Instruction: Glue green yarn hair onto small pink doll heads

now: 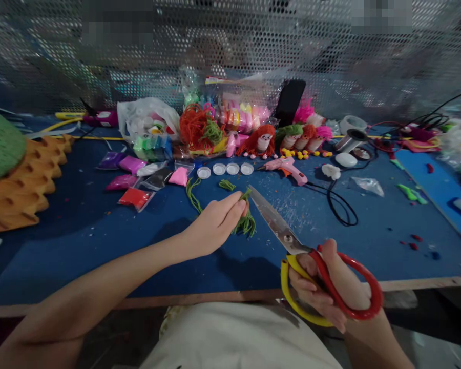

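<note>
My left hand pinches a small bundle of green yarn just above the blue table. My right hand grips scissors with one red and one yellow handle; the blades are closed and point up-left toward the yarn, their tip close to my left fingertips. More green yarn strands lie on the table behind my left hand.
Yarn-haired dolls, a pink glue gun with a black cord, white caps, clay packets, a plastic bag and tape rolls crowd the back. An orange and green piece sits at the left. A mesh screen stands behind.
</note>
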Available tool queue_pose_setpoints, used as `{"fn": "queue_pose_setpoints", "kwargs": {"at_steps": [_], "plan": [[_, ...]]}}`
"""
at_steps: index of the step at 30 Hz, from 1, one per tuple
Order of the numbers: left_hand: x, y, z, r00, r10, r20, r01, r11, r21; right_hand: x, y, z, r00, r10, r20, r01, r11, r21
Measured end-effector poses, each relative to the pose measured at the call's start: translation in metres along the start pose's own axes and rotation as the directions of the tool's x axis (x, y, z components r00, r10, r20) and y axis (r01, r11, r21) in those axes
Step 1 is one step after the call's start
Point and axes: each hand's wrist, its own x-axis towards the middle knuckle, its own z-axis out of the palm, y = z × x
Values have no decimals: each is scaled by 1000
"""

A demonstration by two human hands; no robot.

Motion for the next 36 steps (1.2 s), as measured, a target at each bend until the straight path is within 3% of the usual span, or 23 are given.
{"fn": "queue_pose_setpoints", "kwargs": {"at_steps": [7,15,23,29,36], "plan": [[1,-6,3,999,16,-45,-15,1000,19,-9,5,-8,1000,-31,-5,31,996,82],[0,-8,5,978,110,-177,-73,976,206,-19,-9,19,994,-84,-64,61,949,-309],[-1,-13,7,969,174,-175,-104,931,351,-16,-12,25,986,-63,-153,-8,905,-426],[0,-17,9,956,256,-147,-158,864,478,-15,-19,33,987,-83,-136,26,926,-376],[0,-19,10,948,293,-123,-169,793,586,-12,-10,24,994,-46,-98,27,982,-185]]}}
